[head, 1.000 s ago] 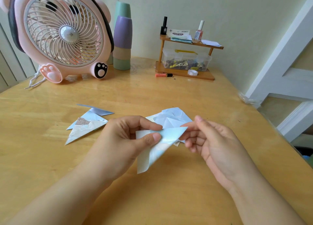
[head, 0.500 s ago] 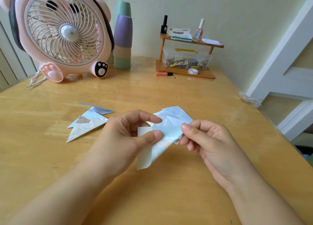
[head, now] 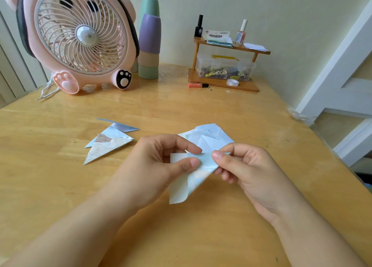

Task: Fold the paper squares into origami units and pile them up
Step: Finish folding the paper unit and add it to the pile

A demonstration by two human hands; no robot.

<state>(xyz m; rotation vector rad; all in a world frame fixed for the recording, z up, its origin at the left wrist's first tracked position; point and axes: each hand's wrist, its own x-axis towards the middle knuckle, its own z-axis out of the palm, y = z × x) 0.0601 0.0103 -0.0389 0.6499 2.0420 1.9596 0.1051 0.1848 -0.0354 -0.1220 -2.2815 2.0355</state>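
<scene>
A pale blue paper piece (head: 190, 178) hangs folded above the wooden table (head: 201, 236). My left hand (head: 153, 166) pinches its upper left part between thumb and forefinger. My right hand (head: 247, 170) pinches its upper right corner with thumb and fingers. Behind my hands lies a small heap of light paper squares (head: 207, 135), partly hidden by my fingers. To the left, a pile of pointed folded units (head: 108, 143) lies flat on the table.
A pink fan (head: 80, 35) stands at the back left with stacked cups (head: 150, 43) beside it. A small wooden shelf (head: 223, 65) with bottles and a clip box sits at the back. The table's right edge (head: 330, 152) runs near a white door frame.
My right hand has closed in from the right and its thumb now pinches the paper's upper right corner, shortening the top edge. My left hand keeps its grip.
</scene>
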